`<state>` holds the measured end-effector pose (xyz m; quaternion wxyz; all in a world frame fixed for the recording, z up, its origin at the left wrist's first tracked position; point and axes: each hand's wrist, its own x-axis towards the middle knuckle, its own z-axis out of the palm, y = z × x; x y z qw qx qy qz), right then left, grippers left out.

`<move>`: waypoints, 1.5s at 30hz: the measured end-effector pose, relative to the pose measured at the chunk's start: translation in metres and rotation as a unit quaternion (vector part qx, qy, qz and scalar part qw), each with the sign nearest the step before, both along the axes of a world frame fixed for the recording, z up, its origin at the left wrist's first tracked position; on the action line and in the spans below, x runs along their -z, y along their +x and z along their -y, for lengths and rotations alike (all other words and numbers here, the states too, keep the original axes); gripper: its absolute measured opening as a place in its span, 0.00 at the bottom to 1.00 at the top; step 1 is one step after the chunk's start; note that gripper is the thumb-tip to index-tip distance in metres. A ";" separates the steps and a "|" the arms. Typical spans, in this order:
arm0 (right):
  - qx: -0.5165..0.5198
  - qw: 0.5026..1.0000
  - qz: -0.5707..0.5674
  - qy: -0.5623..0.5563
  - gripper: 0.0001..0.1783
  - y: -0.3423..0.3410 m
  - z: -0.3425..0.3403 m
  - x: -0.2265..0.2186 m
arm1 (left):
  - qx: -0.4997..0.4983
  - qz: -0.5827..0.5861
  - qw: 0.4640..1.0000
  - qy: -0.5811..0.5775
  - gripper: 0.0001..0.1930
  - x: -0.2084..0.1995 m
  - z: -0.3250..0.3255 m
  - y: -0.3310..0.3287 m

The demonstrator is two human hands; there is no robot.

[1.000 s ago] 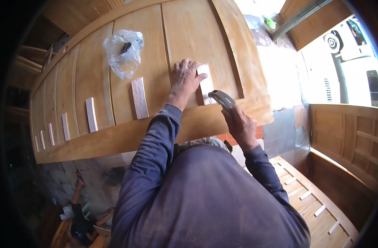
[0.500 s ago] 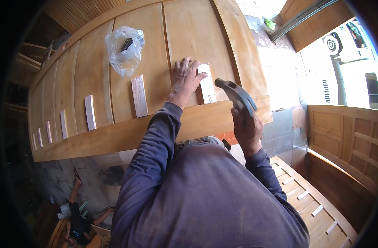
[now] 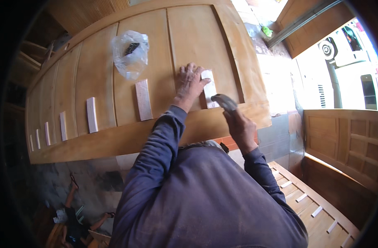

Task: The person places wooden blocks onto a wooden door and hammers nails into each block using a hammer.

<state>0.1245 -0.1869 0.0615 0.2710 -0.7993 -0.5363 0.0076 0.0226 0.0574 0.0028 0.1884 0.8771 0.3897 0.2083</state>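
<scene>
My left hand lies on a wide wooden panel, fingers stretched out, its thumb reaching onto the edge of a short pale wood block. In my right hand is a hammer, gripped by its handle. The dark striking end is over the block's near right edge; whether it touches I cannot tell. Left of my left hand, another pale block stands apart in a row of similar blocks along the panel's near rail.
A clear plastic bag with dark small pieces inside lies on the panel. At right stand wooden doors, and a second panel with small blocks is behind me. Another person sits at lower left. A white vehicle shows outside.
The hammer has come down and left, from above the panel's right side to the block's near end. My left hand keeps its place beside the block. The view has shifted slightly.
</scene>
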 end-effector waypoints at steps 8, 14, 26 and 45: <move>0.147 0.823 -0.501 0.222 0.11 0.014 -0.011 0.044 | 0.003 0.039 0.999 0.008 0.27 0.003 0.015 0.003; 0.144 0.830 -0.498 0.208 0.12 0.016 -0.012 0.038 | 0.040 0.182 0.982 -0.020 0.21 -0.039 0.025 -0.052; 0.154 0.831 -0.484 0.224 0.11 0.013 -0.017 0.033 | -0.126 0.171 0.966 0.144 0.06 -0.052 -0.181 -0.136; 0.219 0.828 -0.459 0.234 0.14 0.009 -0.008 0.041 | -0.064 -0.086 0.948 0.298 0.09 0.028 -0.275 -0.135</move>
